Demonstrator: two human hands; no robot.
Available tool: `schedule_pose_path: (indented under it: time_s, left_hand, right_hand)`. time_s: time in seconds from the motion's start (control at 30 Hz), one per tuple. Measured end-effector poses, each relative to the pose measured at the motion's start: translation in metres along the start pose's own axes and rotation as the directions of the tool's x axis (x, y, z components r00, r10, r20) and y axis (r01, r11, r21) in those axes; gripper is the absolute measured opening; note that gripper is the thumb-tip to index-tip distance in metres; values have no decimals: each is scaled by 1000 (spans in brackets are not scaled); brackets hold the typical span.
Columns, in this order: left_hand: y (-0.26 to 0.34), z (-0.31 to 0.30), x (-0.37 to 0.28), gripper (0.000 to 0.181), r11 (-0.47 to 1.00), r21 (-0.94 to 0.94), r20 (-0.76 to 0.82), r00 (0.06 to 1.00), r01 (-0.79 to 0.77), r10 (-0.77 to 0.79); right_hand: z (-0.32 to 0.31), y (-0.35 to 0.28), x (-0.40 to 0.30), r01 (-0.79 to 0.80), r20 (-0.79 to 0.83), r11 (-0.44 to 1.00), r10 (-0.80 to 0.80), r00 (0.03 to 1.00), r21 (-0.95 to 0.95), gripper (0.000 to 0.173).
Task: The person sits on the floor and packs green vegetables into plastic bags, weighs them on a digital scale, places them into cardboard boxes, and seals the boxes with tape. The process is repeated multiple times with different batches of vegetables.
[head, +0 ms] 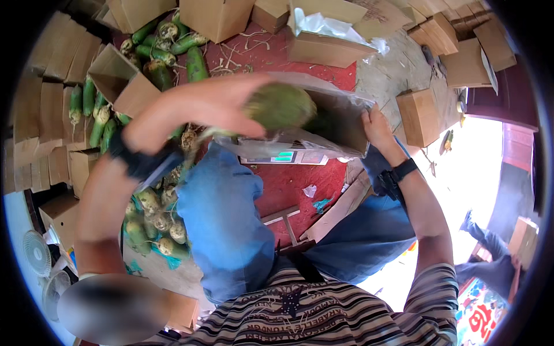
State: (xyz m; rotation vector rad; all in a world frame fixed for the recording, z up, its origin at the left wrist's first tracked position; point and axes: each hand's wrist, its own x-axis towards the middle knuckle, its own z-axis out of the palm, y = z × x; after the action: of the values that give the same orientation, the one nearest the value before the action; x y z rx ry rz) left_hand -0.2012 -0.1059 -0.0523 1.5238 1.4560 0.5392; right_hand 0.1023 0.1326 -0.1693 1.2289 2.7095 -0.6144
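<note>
My left hand (229, 104), blurred by motion, grips a large green radish (281, 106) at the mouth of an open cardboard box (346, 113). Clear plastic film (298, 80) lines the box and hangs over its rim. Inside, a dark green shape is only partly visible behind the radish. With my right hand (377, 125) I hold the box's right edge, fingers over the rim. A digital scale (283, 157) with a lit display shows just below the box, in front of my knees.
Green radishes (158, 216) with pale root ends lie heaped at left. An empty-looking carton (114, 73) tilts among them. Another plastic-lined carton (329, 45) stands at the back. Stacked cartons (52, 104) line the left wall. Another person's leg (487, 235) appears at far right.
</note>
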Motion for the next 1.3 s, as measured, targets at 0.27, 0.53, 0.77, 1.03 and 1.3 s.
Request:
schedule_pose_path:
  time_s: [0.27,0.53,0.77,1.03,1.3]
  left_hand:
    - [-64,86,120,72,984,172,137,989,37,-62]
    - [-27,2,11,35,985,-166,-276,957,41,-87]
    - [-159,71,-189,21,795,-495,-709,366,350,-602]
    - [-229,259,-239,16,563,-680,-420,381,469,-824]
    - [-240,275,-227,27,459,-652,-418,219,603,-881]
  right_hand:
    - [10,-13,6,28,0,999,-28,1000,27,41]
    - [17,22,5,128,-83,992,-128,988,-11,37]
    - [-10,8,2,164,-77,972,-179,981,-170,46]
    - [-30,-132,-1,473,499,866,-341,797,-164,46]
    - [74,-89,39,530,557,848,-437,706,-5,38]
